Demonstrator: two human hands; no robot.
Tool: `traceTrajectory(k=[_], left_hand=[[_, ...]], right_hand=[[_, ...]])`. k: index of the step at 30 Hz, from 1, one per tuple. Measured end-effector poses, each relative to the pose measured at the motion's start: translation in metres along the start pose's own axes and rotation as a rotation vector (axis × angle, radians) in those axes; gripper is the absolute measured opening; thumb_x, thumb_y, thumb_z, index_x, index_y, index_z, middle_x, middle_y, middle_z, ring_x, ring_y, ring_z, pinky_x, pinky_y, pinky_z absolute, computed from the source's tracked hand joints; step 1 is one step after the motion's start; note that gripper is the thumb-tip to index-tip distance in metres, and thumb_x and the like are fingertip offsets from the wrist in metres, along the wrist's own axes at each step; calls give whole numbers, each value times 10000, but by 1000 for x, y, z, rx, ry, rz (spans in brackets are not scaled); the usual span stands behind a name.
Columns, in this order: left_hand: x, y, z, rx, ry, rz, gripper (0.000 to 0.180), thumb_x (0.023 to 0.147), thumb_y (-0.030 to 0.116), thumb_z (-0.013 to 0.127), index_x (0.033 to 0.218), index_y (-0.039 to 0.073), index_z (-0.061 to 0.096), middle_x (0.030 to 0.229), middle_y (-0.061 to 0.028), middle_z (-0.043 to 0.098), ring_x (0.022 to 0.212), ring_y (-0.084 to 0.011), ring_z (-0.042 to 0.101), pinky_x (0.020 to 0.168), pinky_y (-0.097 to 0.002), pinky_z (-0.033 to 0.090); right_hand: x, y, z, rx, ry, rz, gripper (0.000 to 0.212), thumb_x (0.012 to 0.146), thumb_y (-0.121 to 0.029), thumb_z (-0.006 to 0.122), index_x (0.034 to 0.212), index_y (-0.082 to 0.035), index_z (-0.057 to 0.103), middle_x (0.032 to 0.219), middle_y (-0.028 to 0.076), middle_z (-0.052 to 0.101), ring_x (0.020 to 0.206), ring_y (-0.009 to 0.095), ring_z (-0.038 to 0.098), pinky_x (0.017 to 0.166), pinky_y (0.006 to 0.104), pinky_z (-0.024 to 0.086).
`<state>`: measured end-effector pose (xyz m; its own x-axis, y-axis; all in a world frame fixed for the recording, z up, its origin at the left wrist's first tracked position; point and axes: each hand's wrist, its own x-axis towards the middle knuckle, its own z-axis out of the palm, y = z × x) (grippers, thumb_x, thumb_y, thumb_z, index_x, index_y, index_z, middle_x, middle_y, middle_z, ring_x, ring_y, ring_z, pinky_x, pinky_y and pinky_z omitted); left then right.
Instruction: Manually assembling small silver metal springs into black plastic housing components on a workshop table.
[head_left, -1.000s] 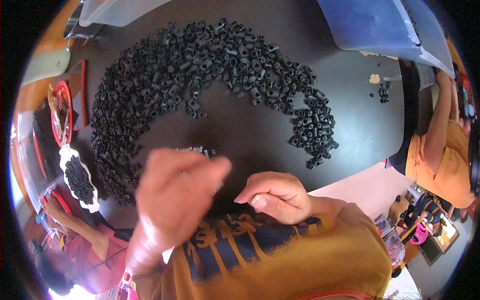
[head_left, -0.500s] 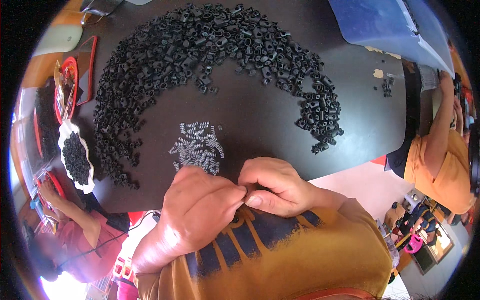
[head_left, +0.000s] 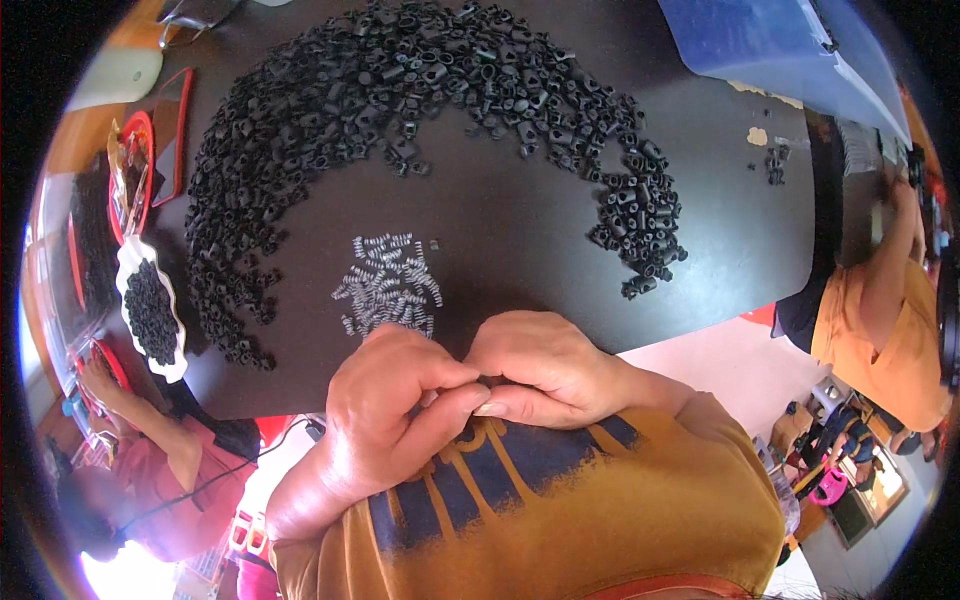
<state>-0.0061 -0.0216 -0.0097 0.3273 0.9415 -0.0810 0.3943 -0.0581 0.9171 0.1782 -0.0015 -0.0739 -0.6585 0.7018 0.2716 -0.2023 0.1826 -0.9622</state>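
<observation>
My left hand (head_left: 395, 390) and my right hand (head_left: 545, 368) meet at their fingertips just above the table's near edge, close to my body. Thumb and forefinger of each are pinched together. What they hold is mostly hidden; only a small dark spot shows between the tips. Right beyond my left hand lies a pile of small metal coil springs (head_left: 388, 283). A single small dark piece (head_left: 434, 245) rests beside the springs. Farther out, a large heap of small black plastic fittings (head_left: 380, 95) curves in an arc around them.
At the left stand a white scalloped dish (head_left: 177, 345) of small black parts and a red basket (head_left: 150, 165). A blue translucent plastic bin (head_left: 740, 40) occupies the far right corner. Co-workers sit at the left (head_left: 170, 470) and right (head_left: 875, 330).
My left hand has turned, its thumb now showing pressed against the forefinger. Both hands stay together at the fingertips. The view has shifted slightly; the piles look unchanged.
</observation>
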Motion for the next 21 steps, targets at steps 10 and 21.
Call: traceTrajectory(k=[10,21], left_hand=[[12,-6,-8,183,70,118,158,659,28,735,774,39,628,684,-58,594,615,-225,578,594,-322,427],[3,-33,-12,830,38,129,546,682,273,703,1160,38,582,1245,-137,521,1169,-301,482,961,-426,327]], right_hand=[[-4,3,2,21,53,25,128,845,-129,582,905,-21,551,733,123,509,670,323,518,589,403,406],[-6,2,-5,121,69,47,51,790,-50,523,818,-11,542,677,91,501,565,250,491,520,352,377]])
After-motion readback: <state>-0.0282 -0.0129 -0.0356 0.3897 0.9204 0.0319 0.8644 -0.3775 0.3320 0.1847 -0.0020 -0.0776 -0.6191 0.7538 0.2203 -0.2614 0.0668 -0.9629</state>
